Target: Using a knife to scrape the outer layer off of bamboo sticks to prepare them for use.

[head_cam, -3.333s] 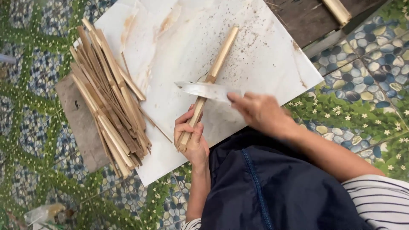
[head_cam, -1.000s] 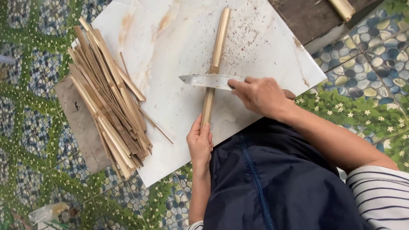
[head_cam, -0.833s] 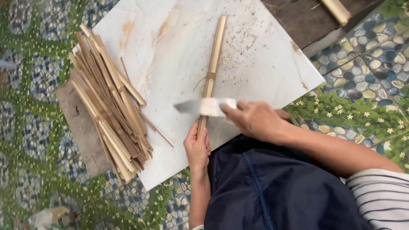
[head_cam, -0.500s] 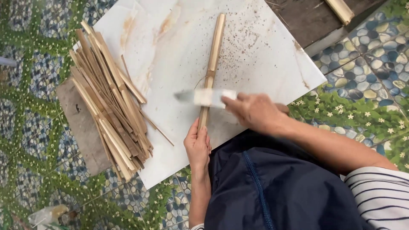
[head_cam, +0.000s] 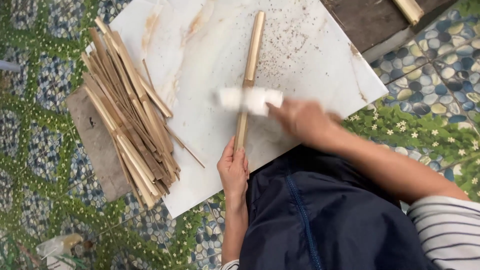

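At the far left we see a patterned pebble-and-leaf floor point(head_cam: 30, 150), and on it a flat brown slab point(head_cam: 97, 150) that lies partly under the left edge of a white marbled board point(head_cam: 320, 65). Across the slab and the left part of the board we note a pile of split bamboo strips point(head_cam: 131, 120), stacked roughly parallel and slanting from upper left to lower right, with one thin sliver lying just beside the pile on its right side. Near the middle of the board we find a single bamboo stick point(head_cam: 251, 60), lying almost straight away from the body, its far end near the top of the board. Our left hand point(head_cam: 233, 167) is clenched around the near end of this stick at the board's near edge, thumb and fingers wrapped along it. Just above that hand a broad pale blade point(head_cam: 248, 99) lies crosswise over the stick; it is motion-blurred, so we cannot tell whether the edge touches the bamboo. Our right hand point(head_cam: 300, 120), also blurred, grasps the blade's handle end, fingers closed. At the upper right we see a dark wooden plank point(head_cam: 370, 20) bearing one more short bamboo piece point(head_cam: 410, 9).
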